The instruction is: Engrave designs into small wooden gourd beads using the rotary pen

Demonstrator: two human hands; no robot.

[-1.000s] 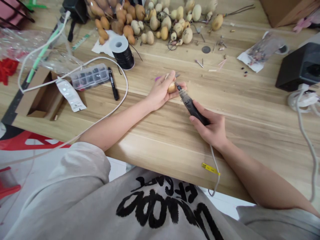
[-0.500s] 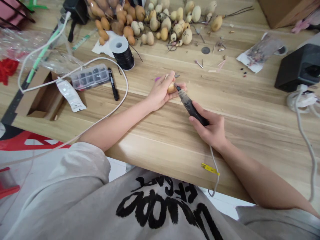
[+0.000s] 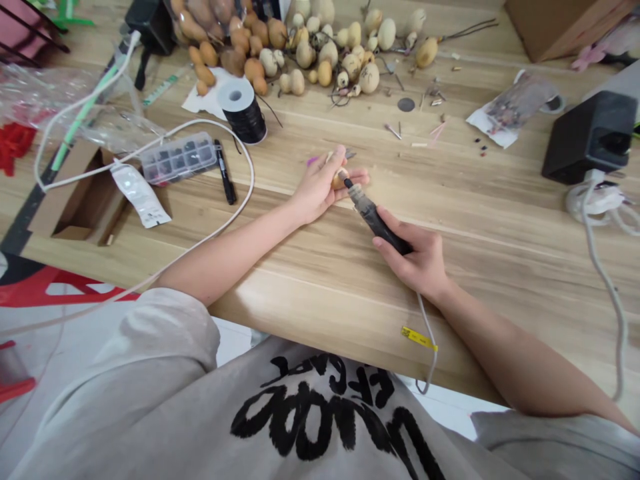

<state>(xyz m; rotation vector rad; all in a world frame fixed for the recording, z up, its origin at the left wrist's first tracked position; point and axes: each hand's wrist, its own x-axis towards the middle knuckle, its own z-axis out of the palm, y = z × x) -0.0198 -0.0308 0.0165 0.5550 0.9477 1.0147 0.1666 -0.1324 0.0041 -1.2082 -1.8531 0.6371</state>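
Observation:
My left hand (image 3: pixel 317 187) rests on the wooden table (image 3: pixel 320 267) with its fingers closed round a small tan gourd (image 3: pixel 341 179). My right hand (image 3: pixel 417 257) grips a black pen-shaped rotary tool (image 3: pixel 373 217) like a pencil. The tool's tip touches the gourd just right of my left fingers. A grey cord (image 3: pixel 427 340) with a yellow tag runs from the tool over the table's front edge.
A heap of small gourds (image 3: pixel 305 47) lies at the back. A black thread spool (image 3: pixel 243 107), a black marker (image 3: pixel 225 170), a clear compartment box (image 3: pixel 177 157) and a white cable (image 3: pixel 200 187) lie left. A black box (image 3: pixel 590 137) stands right.
Both hands, the gourd and the tool hold almost the same pose. The view has shifted slightly, so everything sits a little left in the picture.

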